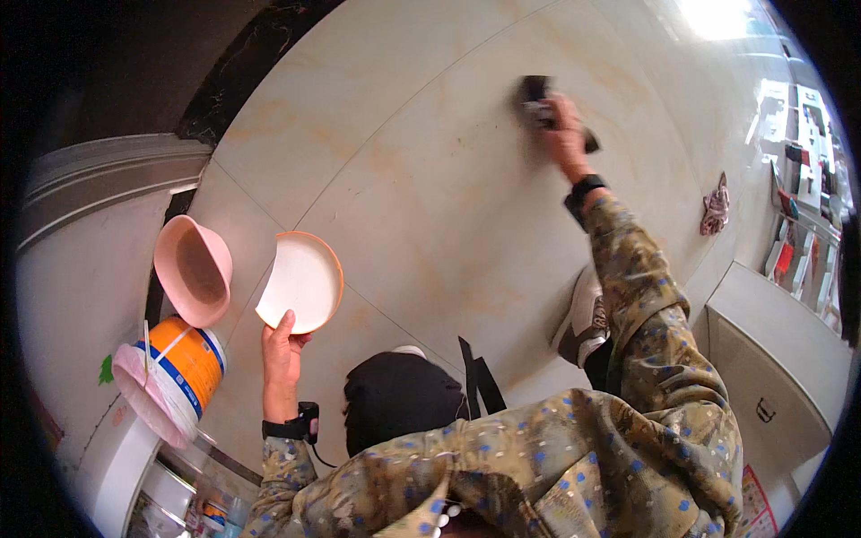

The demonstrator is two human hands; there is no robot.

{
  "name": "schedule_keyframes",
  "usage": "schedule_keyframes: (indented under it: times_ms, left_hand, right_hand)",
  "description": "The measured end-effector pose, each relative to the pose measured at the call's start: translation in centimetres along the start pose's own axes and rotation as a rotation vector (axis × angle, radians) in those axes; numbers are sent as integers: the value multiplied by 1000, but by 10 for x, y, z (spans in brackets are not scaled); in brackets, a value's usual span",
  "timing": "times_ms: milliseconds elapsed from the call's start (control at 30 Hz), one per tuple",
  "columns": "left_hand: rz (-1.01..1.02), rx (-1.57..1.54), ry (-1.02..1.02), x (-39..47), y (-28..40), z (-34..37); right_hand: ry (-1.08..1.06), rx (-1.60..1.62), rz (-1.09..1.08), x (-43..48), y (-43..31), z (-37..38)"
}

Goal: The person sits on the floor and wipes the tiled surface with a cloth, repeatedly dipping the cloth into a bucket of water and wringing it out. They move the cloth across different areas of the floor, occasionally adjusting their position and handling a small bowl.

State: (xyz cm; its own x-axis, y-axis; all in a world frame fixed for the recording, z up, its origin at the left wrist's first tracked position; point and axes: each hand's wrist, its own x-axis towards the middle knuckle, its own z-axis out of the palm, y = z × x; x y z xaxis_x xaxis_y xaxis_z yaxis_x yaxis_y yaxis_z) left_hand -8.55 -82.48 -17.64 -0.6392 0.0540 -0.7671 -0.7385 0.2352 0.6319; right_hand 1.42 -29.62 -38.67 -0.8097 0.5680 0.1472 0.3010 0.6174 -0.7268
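Note:
My left hand (284, 360) grips a round white plastic dish (304, 282) with an orange rim by its near edge, thumb on top. One side of this dish has a curved cut-out, and its inside looks bare. Far out to the right, my right hand (566, 131) is closed around a dark object (538, 94), low over the pale marble-look floor tiles (430, 222). Motion blurs that object, so I cannot tell its exact kind or whether it touches the floor. Both wrists wear black bands.
At left, a pink plastic basin (202, 265) stands by an orange, white and blue bucket (185, 366) with a pink rim. A crumpled cloth (715, 207) lies on the floor at right. White cabinet (767, 363) and cluttered shelves (804, 228) line the right side. My shoe (580, 316) is below.

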Motion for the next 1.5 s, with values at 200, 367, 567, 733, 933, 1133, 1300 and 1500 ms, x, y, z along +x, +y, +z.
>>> schedule_keyframes:
  times_ms: [200,367,567,733,933,1133,1300,1500]
  left_hand:
    - [50,-78,-18,13,2,5]
    - [114,-69,-23,13,10,-13]
    - [132,-73,13,8,10,-41]
    - [117,-71,-16,1,4,-33]
    - [165,-79,-186,21,10,-1]
    - [192,-30,-352,36,20,6]
    - [185,-36,-426,33,23,9]
    - [218,-73,-289,22,21,11]
  right_hand:
    - [-101,385,37,-42,-153,93]
    - [-121,886,187,-25,-121,-13]
    - [200,195,770,-64,40,-145]
    - [272,-223,370,-107,46,-56]
    - [5,343,145,-117,-144,51]
    - [-109,797,519,-93,-192,-65]
    - [57,454,493,-144,-157,-189]
    - [426,433,858,-211,-77,-230]
